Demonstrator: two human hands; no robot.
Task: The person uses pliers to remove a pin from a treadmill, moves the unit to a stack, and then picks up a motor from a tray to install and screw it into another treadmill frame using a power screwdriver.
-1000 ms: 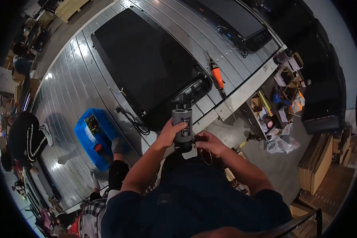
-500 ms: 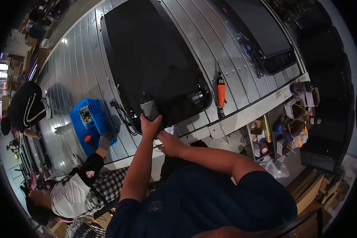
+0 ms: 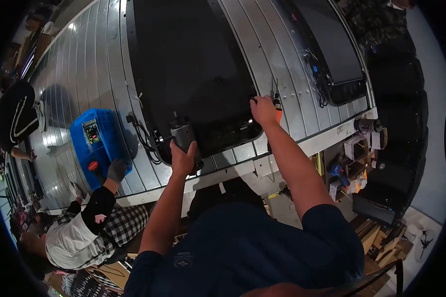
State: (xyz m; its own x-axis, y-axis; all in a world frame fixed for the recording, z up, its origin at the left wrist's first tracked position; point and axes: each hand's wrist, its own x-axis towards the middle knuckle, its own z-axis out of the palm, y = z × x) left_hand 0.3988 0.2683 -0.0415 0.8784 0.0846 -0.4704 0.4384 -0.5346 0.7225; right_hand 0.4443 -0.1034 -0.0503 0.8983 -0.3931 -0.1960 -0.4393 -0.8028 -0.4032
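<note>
My left hand [image 3: 183, 157] is wrapped round a grey cylindrical motor [image 3: 183, 134], whose shaft points away from me. The motor is over the near left part of a large black panel frame [image 3: 198, 59] lying on the metal-slatted table. At the frame's right side, near its front corner, my right hand [image 3: 264, 111] has its fingers curled together. Whatever they pinch, if anything, is hidden. Just beyond that hand lies an orange power screwdriver [image 3: 278, 115], partly covered by my wrist and forearm. Black cables [image 3: 142, 136] lie by the frame's left edge.
To the left a blue bin [image 3: 91, 148] holds a circuit board, with a co-worker's gloved hand [image 3: 117, 170] at its rim. Another person [image 3: 17, 114] stands farther left. A second black panel [image 3: 332, 44] lies at right. Small parts boxes [image 3: 357, 148] hang below the table edge.
My right hand has left the motor's lower end and moved right and forward to the frame's right side. My left hand still holds the motor. The view has shifted slightly.
</note>
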